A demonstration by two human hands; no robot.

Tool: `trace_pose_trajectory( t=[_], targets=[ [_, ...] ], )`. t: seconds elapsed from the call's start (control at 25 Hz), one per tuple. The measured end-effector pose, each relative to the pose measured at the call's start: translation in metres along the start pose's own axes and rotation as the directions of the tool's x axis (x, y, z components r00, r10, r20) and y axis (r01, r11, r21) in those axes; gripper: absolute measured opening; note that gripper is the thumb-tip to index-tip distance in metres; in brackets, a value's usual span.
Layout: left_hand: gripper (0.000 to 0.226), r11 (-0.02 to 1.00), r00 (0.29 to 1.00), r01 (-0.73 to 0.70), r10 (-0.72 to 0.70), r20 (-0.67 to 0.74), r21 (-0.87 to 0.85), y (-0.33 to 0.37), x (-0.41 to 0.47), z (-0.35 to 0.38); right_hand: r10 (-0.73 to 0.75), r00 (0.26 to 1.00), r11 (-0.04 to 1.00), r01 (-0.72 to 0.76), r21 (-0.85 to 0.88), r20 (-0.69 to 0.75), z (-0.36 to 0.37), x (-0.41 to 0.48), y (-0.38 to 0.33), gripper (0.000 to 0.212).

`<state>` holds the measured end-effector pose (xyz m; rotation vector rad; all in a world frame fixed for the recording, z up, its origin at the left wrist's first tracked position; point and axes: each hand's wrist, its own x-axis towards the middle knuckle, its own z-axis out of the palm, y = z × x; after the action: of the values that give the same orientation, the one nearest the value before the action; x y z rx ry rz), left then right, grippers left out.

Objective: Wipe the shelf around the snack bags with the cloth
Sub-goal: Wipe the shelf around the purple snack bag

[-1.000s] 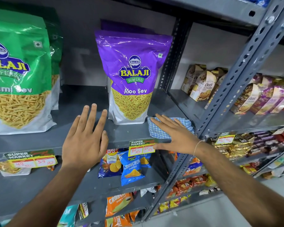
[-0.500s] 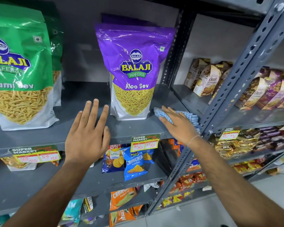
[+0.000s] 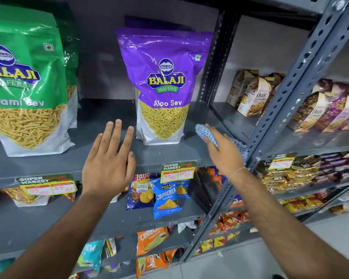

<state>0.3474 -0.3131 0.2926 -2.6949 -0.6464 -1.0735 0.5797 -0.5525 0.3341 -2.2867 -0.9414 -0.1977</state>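
Shelf-wipe stock entry, places taken from the purple Aloo Sev bag (image 3: 163,85), listed near to far.

1. My left hand (image 3: 109,164): nearest, left of and in front of the purple bag, raised over the shelf's front lip. Fingers spread and flat, grasping nothing; I cannot tell whether the palm touches the shelf.
2. My right hand (image 3: 223,153): right of the purple bag, near its base. It presses down on the blue checked cloth (image 3: 205,132), fingers laid over it, not clenched round it. Part of the cloth shows ahead of my fingertips, part bunches out behind my knuckles towards the slotted upright post (image 3: 294,97).
3. Price tag (image 3: 178,172): on the shelf lip, below and in front of the purple bag.
4. Grey shelf (image 3: 101,117): bare surface shows left of the purple bag, running across to the green sev bag (image 3: 26,81).
5. Purple bag: upright, a second one just behind it. Cloth near its right corner, not touching as far as I can tell.
6. Green bag: well left, upright, another behind it.

Progress, by my judgement: the cloth sits on the strip right of the purple bag, so that patch is in hand. The open stretch between the two bags, the front lip and the space behind the bags look left to do. The grey surface shows no clear sign of what is already wiped.
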Motion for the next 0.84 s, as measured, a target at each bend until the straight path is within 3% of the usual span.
trace_pose_trajectory(
  t=[0.12, 0.24, 0.4, 0.56, 0.76, 0.84],
  targets=[
    [0.066, 1.000, 1.000, -0.009, 0.009, -0.003, -0.004, 0.001, 0.001, 0.000, -0.041, 0.997, 0.983, 0.051, -0.174, 0.059, 0.013, -0.007, -0.004, 0.049],
    [0.066, 1.000, 1.000, -0.002, 0.002, 0.000, -0.001, 0.001, -0.001, 0.000, -0.214, 0.977, 0.964, 0.215, -0.157, 0.025, 0.032, -0.031, -0.022, 0.049],
    [0.066, 1.000, 1.000, 0.006, -0.006, 0.013, -0.005, 0.003, 0.001, -0.003, -0.285, 0.951, 0.951, 0.265, -0.158, -0.117, 0.045, -0.049, -0.029, 0.049],
    [0.066, 1.000, 1.000, 0.015, -0.015, 0.014, 0.006, 0.004, 0.000, -0.003, -0.419, 0.907, 0.889, 0.398, -0.228, -0.050, 0.048, -0.060, -0.034, 0.052],
    [0.066, 1.000, 0.998, 0.030, -0.031, 0.052, 0.006, 0.005, -0.001, -0.004, -0.403, 0.914, 0.864, 0.364, -0.347, -0.044, 0.042, -0.052, -0.018, 0.071],
    [0.067, 0.999, 0.997, 0.034, -0.034, 0.075, 0.010, 0.005, -0.001, -0.005, -0.416, 0.905, 0.874, 0.373, -0.311, -0.085, 0.046, -0.050, -0.016, 0.065]
  ],
)
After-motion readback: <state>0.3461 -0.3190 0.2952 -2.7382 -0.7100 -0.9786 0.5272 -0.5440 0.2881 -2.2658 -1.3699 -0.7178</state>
